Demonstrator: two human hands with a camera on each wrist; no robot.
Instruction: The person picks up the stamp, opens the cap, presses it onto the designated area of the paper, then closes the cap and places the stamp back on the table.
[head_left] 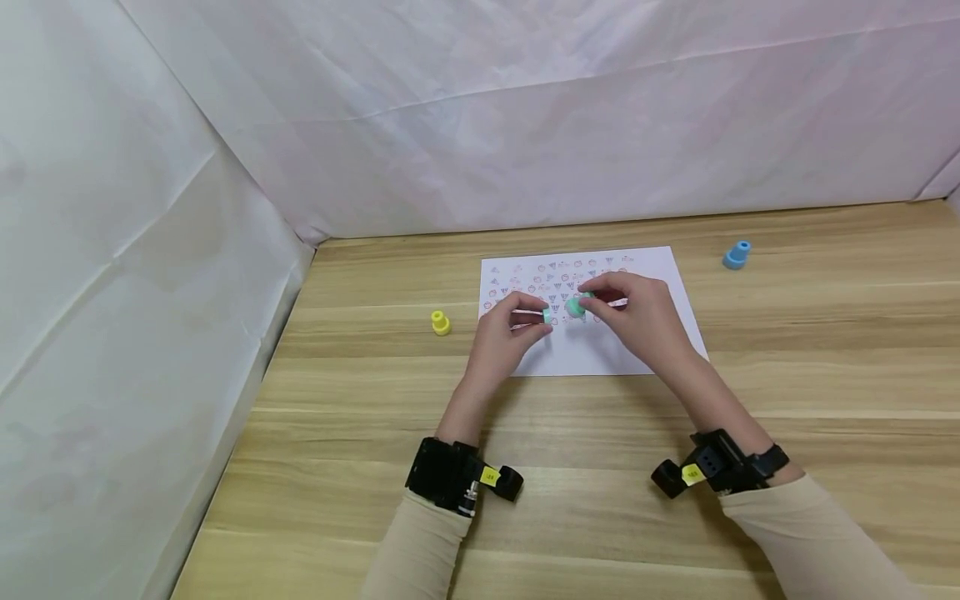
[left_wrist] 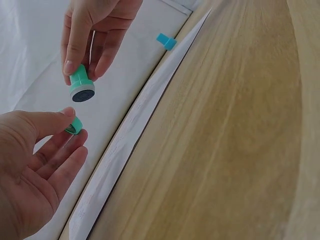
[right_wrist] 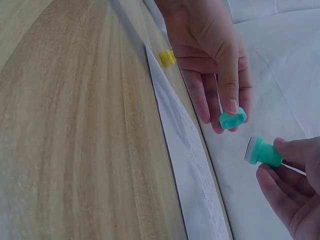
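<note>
Beside the paper [head_left: 592, 350], yellow stamp [head_left: 440, 322]

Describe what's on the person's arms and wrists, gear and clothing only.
Both forearms wear beige long sleeves. Each wrist carries a black strapped camera unit: the left one has a yellow label and a metal connector, the right one a yellow label too. The left hand and right hand are bare.

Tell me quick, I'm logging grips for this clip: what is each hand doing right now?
Left hand: pinches the green cap between thumb and fingers.
Right hand: holds the green stamp, uncapped, above the paper.
</note>
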